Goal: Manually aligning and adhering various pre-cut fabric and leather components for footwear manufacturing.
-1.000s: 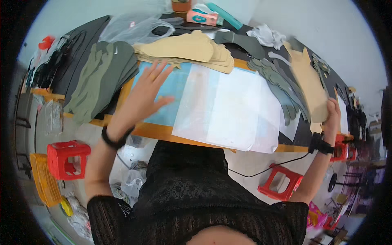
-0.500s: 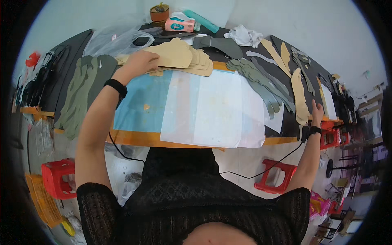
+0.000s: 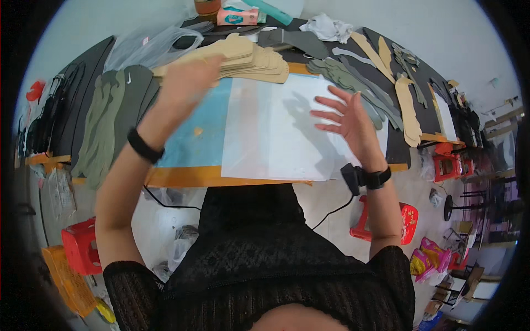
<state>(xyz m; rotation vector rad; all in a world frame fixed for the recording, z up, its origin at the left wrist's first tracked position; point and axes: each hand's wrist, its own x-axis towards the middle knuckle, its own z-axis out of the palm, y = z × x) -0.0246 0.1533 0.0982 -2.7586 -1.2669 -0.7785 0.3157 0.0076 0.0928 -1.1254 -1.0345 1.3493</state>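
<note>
My left hand (image 3: 187, 91) is smeared by motion over the left end of a fanned stack of tan flat cut pieces (image 3: 259, 65); whether its fingers hold one cannot be made out. My right hand (image 3: 356, 127), fingers spread and nothing in it, hovers above the white sheets (image 3: 292, 143) and casts a shadow on them. Just beyond that hand lie overlapping grey-green cut strips (image 3: 345, 77). Left of my left forearm, olive-green strips (image 3: 99, 127) and dark grey pieces (image 3: 138, 88) hang toward the table's near edge. Under the white sheets a blue sheet (image 3: 190, 132) shows.
Clear plastic bags (image 3: 149, 49), a tissue box (image 3: 237, 16) and a crumpled white cloth (image 3: 328, 27) line the back. More tan pieces (image 3: 407, 113) lie at right. Cables run from my wrists below the table. Red stools (image 3: 83, 245) stand on the floor.
My right hand has swung in from the table's right edge to above the white sheets, fingers spreading. My left hand has shifted slightly at the tan stack and is now blurred.
</note>
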